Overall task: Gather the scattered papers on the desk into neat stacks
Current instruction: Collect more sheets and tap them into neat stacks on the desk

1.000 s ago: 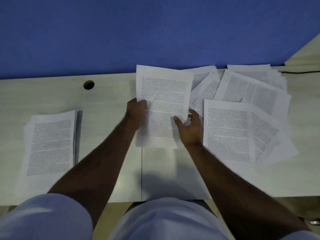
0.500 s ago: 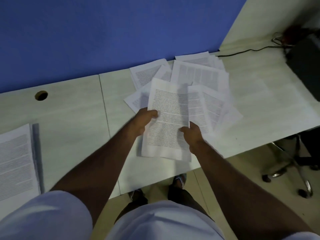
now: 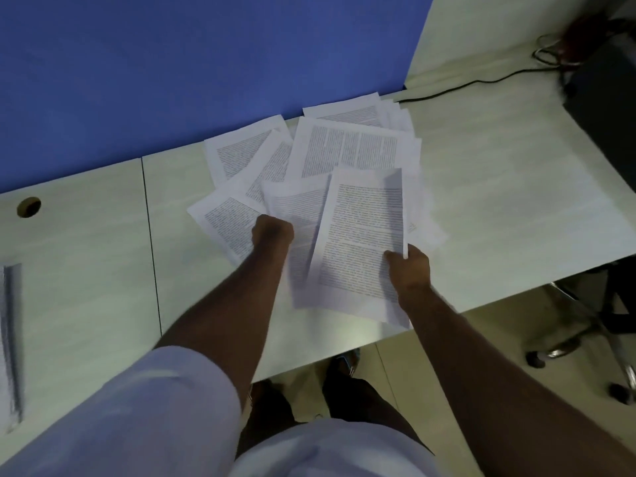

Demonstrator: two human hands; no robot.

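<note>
Right hand (image 3: 409,270) pinches the lower right edge of a white printed text sheet (image 3: 361,242), lifted and tilted over the pale wood-grain desk (image 3: 499,187). Left hand (image 3: 272,232), fingers curled, presses on the fanned, overlapping white printed papers (image 3: 344,149) just behind that sheet; whether it grips any, cannot tell.

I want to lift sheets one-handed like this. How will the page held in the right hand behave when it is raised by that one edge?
Probably floppy: the held page is a thin sheet, pinched only at its right edge by the right hand. It looks light, so the grip needs little force. It may slide easily over the scattered papers.
</note>
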